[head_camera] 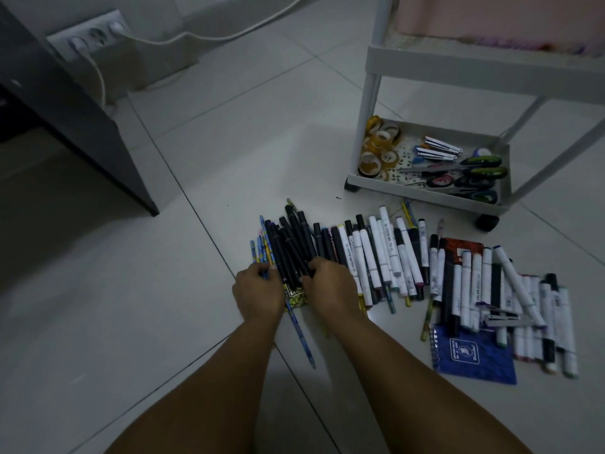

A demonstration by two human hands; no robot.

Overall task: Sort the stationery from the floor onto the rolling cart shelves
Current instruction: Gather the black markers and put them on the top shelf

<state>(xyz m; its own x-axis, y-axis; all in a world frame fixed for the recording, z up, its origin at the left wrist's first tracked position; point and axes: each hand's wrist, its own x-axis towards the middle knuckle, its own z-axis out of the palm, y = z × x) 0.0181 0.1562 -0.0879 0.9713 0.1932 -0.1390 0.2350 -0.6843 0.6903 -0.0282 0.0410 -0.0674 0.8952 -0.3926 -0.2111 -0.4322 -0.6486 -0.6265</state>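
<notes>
While both arms reach to frame centre, I see the left hand (258, 290) and right hand (330, 283) clamped around a bunch of black markers (291, 244) on the floor (131, 290); rolling cart (425, 188) upper right.

a bundle of black markers (289, 247) lies on the floor tiles, fanned upward, with thin patterned pencils (262, 253) at its left edge. to the right, white-barrelled markers (386, 257) lie side by side in a loose row, more heaped over a red notebook (465, 245) and a blue spiral notebook (474, 355). the white cart's bottom shelf (425, 191) holds tape rolls (379, 149), staplers (438, 150) and scissors (471, 175).
</notes>
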